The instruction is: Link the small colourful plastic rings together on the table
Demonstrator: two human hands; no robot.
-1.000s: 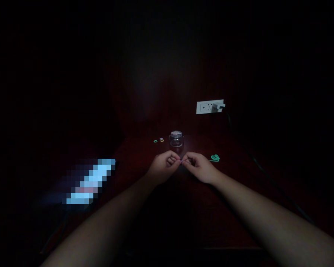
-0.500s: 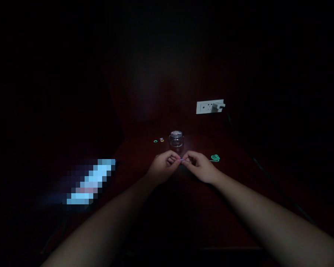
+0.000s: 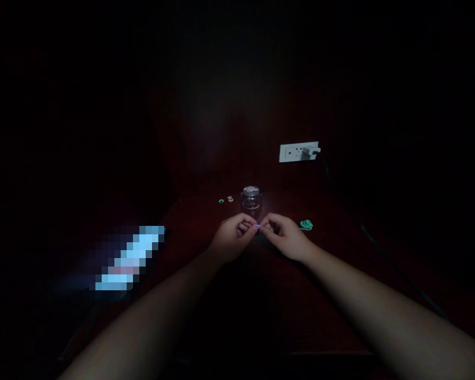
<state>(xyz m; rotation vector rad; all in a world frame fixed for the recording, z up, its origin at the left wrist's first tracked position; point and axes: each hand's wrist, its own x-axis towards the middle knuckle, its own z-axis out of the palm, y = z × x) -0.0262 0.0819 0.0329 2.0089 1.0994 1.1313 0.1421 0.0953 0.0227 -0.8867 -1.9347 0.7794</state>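
Observation:
Both hands meet over the dark red table, just in front of a clear lidded jar. Between their fingertips is a small purple band, pinched at one end by my left hand and at the other by my right hand. The fingers partly cover it. Behind and to the left lie a small green ring, a yellow ring and a pale purple one. A coiled green cord rests to the right of my right hand.
A lit screen, blurred into blocks, stands at the left. On the back wall, a white socket panel holds a plug. A dark cable runs along the right side. Most of the surroundings are too dark to make out.
The hands have drawn very slightly apart, and more of the purple band shows between the fingertips. Everything else stays in place.

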